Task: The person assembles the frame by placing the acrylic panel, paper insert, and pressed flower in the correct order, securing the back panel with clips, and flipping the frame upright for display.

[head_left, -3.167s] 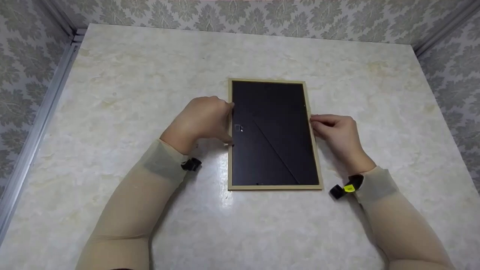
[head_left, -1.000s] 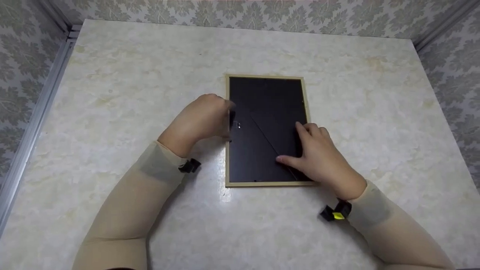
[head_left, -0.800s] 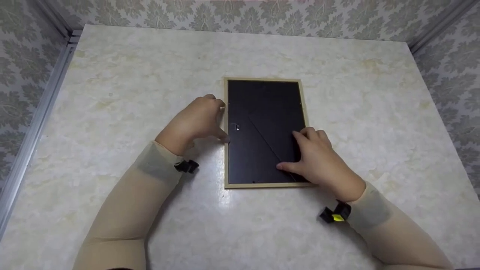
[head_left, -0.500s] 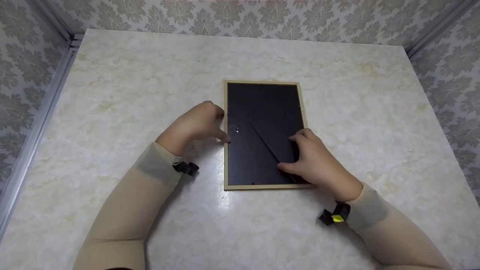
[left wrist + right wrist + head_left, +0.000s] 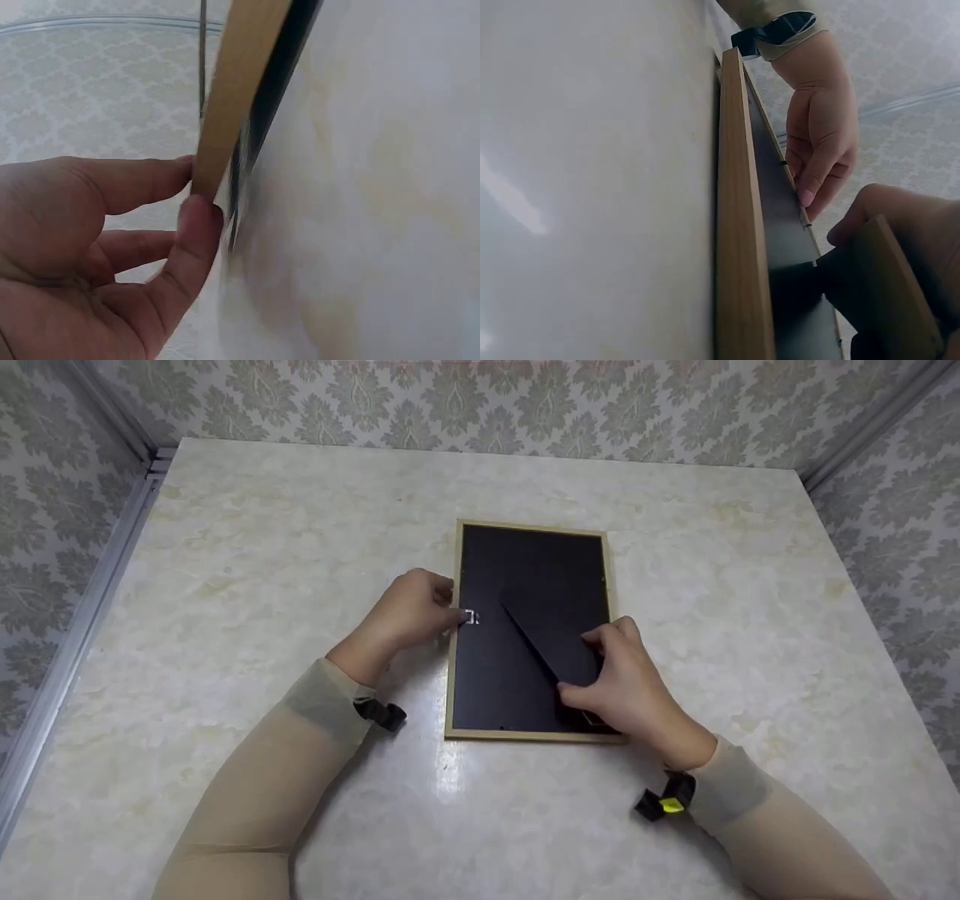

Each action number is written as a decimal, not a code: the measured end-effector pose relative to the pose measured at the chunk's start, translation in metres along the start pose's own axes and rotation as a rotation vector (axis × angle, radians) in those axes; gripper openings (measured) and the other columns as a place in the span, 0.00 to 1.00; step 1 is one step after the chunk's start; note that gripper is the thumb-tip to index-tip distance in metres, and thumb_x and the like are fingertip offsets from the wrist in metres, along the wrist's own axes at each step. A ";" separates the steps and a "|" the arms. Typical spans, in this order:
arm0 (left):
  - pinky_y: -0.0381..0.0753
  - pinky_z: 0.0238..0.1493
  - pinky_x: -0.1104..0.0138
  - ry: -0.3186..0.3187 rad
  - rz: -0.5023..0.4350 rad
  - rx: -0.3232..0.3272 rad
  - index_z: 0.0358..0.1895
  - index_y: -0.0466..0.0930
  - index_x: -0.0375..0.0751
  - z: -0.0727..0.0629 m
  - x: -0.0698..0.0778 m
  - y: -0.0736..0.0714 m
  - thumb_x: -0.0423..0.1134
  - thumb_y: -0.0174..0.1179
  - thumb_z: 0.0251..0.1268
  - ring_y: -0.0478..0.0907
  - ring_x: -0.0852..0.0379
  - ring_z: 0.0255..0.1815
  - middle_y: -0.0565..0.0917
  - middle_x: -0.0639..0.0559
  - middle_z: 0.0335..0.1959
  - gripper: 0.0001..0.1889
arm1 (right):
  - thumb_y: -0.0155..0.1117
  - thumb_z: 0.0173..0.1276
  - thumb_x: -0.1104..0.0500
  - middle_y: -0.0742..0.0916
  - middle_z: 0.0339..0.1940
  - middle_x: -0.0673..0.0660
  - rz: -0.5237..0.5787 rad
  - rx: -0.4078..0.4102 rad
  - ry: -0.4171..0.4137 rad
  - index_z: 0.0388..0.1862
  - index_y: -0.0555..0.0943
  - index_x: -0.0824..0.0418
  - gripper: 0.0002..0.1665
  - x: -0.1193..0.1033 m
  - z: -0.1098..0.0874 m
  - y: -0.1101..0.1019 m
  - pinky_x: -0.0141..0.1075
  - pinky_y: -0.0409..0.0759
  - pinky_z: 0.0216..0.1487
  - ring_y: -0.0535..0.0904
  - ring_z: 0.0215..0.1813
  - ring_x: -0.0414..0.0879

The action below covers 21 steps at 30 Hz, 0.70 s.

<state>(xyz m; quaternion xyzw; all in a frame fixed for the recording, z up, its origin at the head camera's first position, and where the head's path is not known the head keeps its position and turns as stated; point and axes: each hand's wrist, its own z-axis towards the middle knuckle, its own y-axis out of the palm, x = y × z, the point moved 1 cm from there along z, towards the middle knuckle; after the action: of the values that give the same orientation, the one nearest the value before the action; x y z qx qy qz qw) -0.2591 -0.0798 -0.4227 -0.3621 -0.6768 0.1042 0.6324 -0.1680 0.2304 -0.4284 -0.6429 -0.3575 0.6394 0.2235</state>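
Note:
A picture frame (image 5: 480, 682) with a light wooden border and black backing lies face down on the table in the head view. My left hand (image 5: 412, 611) holds its left edge, the thumb by the small metal hanger (image 5: 472, 616). In the left wrist view, the left fingertips (image 5: 196, 217) meet the wooden border (image 5: 232, 90). My right hand (image 5: 630, 682) pinches the slanted black stand leg (image 5: 544, 622) on the backing, its lower end raised. In the right wrist view, the stand leg (image 5: 870, 292) stands off the backing (image 5: 780, 217). The frame's front is hidden.
Beneath the frame is a pale marbled table (image 5: 300, 525). Patterned wallpaper (image 5: 480, 405) stands behind it, with a metal rail (image 5: 82, 637) along the left side. Black cameras (image 5: 664, 802) are strapped to both wrists.
My right hand has left the frame's right edge and taken the stand leg, lifting its lower end. My left thumb has moved up the edge to the metal hanger.

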 end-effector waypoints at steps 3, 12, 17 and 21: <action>0.91 0.40 0.67 -0.018 -0.108 0.053 0.75 0.83 0.32 -0.002 0.002 0.000 0.37 0.69 0.77 0.92 0.56 0.36 0.91 0.37 0.61 0.27 | 0.85 0.62 0.56 0.72 0.62 0.61 0.016 0.056 -0.031 0.71 0.78 0.68 0.42 -0.001 0.000 -0.001 0.50 0.79 0.68 0.76 0.62 0.56; 0.95 0.40 0.65 0.059 -0.272 0.216 0.82 0.76 0.40 -0.007 0.013 -0.003 0.34 0.71 0.78 0.92 0.61 0.36 0.93 0.42 0.56 0.32 | 0.88 0.59 0.61 0.73 0.58 0.62 0.032 0.241 -0.176 0.72 0.80 0.69 0.43 -0.002 -0.002 -0.006 0.48 0.77 0.72 0.74 0.63 0.55; 0.95 0.40 0.67 0.132 -0.321 0.323 0.78 0.82 0.39 -0.011 0.021 -0.007 0.32 0.73 0.76 0.93 0.57 0.44 0.93 0.43 0.55 0.29 | 0.88 0.59 0.62 0.74 0.60 0.64 -0.008 0.361 -0.282 0.72 0.80 0.70 0.44 -0.004 -0.003 -0.007 0.45 0.77 0.71 0.75 0.63 0.55; 0.94 0.42 0.69 0.183 -0.319 0.397 0.75 0.85 0.39 -0.014 0.027 -0.009 0.33 0.74 0.77 0.94 0.54 0.46 0.93 0.45 0.57 0.26 | 0.89 0.59 0.61 0.75 0.59 0.67 -0.031 0.433 -0.365 0.73 0.79 0.71 0.45 -0.005 -0.004 -0.008 0.42 0.78 0.71 0.76 0.63 0.56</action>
<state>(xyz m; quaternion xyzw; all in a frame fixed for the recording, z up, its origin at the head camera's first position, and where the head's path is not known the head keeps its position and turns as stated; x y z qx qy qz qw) -0.2473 -0.0739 -0.3933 -0.1279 -0.6315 0.1007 0.7581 -0.1655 0.2319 -0.4190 -0.4491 -0.2567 0.8026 0.2972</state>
